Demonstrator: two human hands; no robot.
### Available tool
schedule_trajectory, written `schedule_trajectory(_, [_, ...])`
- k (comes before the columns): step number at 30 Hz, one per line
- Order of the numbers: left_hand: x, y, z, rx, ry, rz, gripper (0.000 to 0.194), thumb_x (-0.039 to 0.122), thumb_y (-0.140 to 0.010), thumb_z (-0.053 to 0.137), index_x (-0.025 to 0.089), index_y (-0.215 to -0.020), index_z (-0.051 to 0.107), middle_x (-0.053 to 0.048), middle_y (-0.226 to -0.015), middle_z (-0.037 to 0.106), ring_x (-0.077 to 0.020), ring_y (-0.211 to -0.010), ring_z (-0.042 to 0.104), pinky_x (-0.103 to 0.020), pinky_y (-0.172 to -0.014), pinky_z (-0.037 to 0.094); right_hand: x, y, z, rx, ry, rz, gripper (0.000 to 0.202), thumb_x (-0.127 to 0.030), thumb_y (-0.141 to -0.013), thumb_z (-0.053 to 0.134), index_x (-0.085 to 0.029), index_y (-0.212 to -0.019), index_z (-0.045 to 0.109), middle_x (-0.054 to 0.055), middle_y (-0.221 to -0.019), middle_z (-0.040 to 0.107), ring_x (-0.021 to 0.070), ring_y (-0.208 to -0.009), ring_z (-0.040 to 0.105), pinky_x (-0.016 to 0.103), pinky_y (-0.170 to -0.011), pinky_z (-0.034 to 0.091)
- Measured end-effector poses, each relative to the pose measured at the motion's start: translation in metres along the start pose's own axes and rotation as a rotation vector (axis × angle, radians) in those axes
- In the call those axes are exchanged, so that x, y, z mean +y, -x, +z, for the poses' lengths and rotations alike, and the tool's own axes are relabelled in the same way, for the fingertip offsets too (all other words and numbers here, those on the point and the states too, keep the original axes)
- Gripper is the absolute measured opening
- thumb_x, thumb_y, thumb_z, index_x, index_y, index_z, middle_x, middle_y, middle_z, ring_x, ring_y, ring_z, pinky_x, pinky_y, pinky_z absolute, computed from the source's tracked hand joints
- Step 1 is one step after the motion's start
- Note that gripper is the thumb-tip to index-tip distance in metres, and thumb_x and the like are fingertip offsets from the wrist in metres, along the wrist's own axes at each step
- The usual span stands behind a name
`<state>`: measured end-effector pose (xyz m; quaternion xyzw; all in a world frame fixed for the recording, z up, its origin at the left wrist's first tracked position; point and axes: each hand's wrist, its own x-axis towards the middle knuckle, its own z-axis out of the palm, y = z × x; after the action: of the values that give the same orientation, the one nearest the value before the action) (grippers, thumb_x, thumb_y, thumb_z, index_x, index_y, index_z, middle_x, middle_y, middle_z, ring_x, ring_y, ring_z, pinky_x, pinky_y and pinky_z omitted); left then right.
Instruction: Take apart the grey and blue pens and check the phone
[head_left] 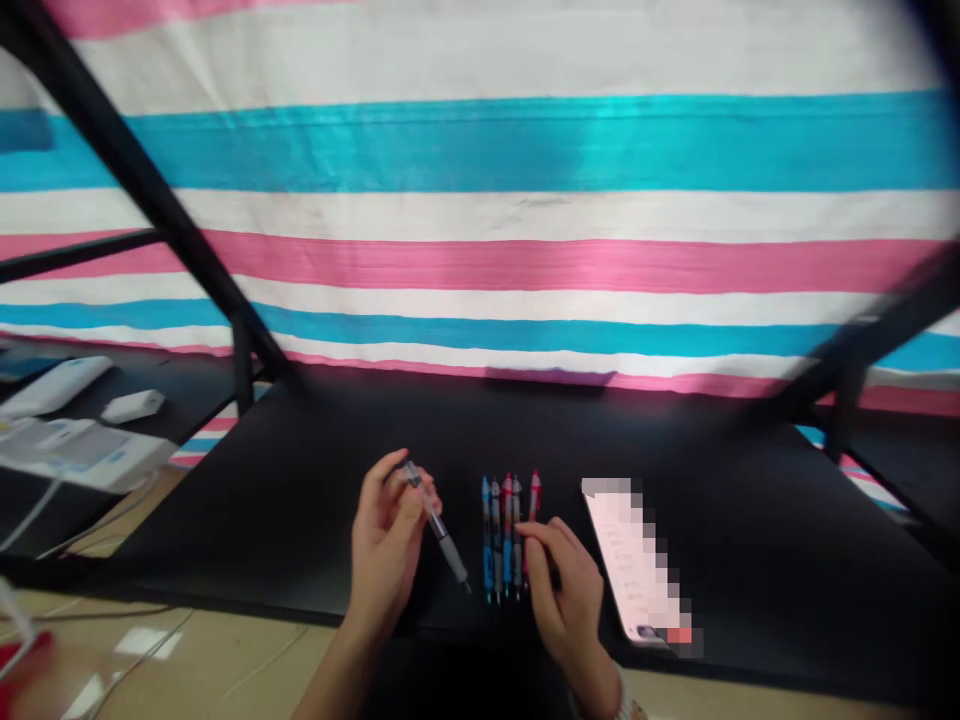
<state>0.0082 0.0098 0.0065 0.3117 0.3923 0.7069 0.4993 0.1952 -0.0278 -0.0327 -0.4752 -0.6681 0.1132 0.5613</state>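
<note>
My left hand [388,535] is closed around a clear-barrelled pen with a grey grip [448,550], its tip slanting down to the right above the black table [285,540]. To its right several click pens lie side by side, among them a blue pen [487,540] at the left end and a grey pen [517,570]. A red pen [535,492] lies slightly tilted at the right end, partly hidden by my right hand [564,590]. The fingers of that hand are bent together over the red pen, index fingertip beside the grey one.
A phone [626,570] with a lit screen, partly pixelated, lies right of my right hand. Black frame bars [202,260] rise at both sides. A striped sheet [525,215] hangs behind. White devices and a power strip [90,455] with cables sit at left.
</note>
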Motion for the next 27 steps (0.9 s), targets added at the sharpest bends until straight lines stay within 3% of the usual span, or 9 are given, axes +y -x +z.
schedule_trajectory(5, [-0.002, -0.003, -0.005, 0.033, 0.011, -0.018, 0.035, 0.032, -0.073, 0.087, 0.024, -0.104, 0.072, -0.003, -0.088, 0.07, -0.0128, -0.072, 0.063, -0.026, -0.067, 0.053, 0.008, 0.012, 0.006, -0.014, 0.003, -0.069, 0.019, -0.008, -0.097, 0.053, -0.018, -0.104, 0.069, 0.004, -0.076, 0.067, 0.0173, -0.064, 0.06, 0.029, -0.058, 0.051])
schedule_trajectory(12, [-0.002, -0.001, -0.007, 0.041, -0.004, -0.016, 0.039, 0.032, -0.078, 0.083, 0.025, -0.114, 0.069, -0.004, -0.093, 0.071, -0.0128, -0.073, 0.062, -0.027, -0.068, 0.052, 0.007, 0.011, 0.008, -0.006, 0.024, -0.051, 0.017, -0.011, -0.099, 0.053, -0.017, -0.099, 0.068, 0.003, -0.072, 0.063, 0.0158, -0.06, 0.058, 0.027, -0.054, 0.048])
schedule_trajectory(18, [-0.003, -0.005, -0.009, 0.039, -0.014, -0.008, 0.036, 0.031, -0.074, 0.085, 0.023, -0.105, 0.069, -0.003, -0.089, 0.071, -0.0129, -0.071, 0.062, -0.027, -0.066, 0.052, 0.008, 0.013, 0.007, 0.012, 0.01, -0.072, 0.017, -0.01, -0.098, 0.053, -0.017, -0.1, 0.068, 0.003, -0.072, 0.063, 0.0161, -0.062, 0.058, 0.027, -0.055, 0.049])
schedule_trajectory(24, [-0.002, -0.004, -0.009, 0.036, -0.024, -0.033, 0.045, 0.031, -0.074, 0.085, 0.024, -0.115, 0.066, -0.003, -0.089, 0.072, -0.0131, -0.07, 0.063, -0.028, -0.067, 0.052, 0.008, 0.01, 0.008, 0.045, 0.032, -0.12, 0.017, -0.009, -0.097, 0.054, -0.017, -0.101, 0.068, 0.003, -0.07, 0.064, 0.0166, -0.06, 0.058, 0.028, -0.054, 0.05])
schedule_trajectory(27, [-0.001, -0.004, -0.011, 0.04, -0.03, -0.034, 0.04, 0.032, -0.072, 0.087, 0.021, -0.107, 0.069, -0.004, -0.086, 0.072, -0.0137, -0.069, 0.063, -0.027, -0.066, 0.052, 0.009, 0.009, 0.009, 0.061, 0.053, -0.154, 0.017, -0.01, -0.097, 0.054, -0.017, -0.1, 0.068, 0.003, -0.07, 0.065, 0.0169, -0.06, 0.059, 0.028, -0.055, 0.05])
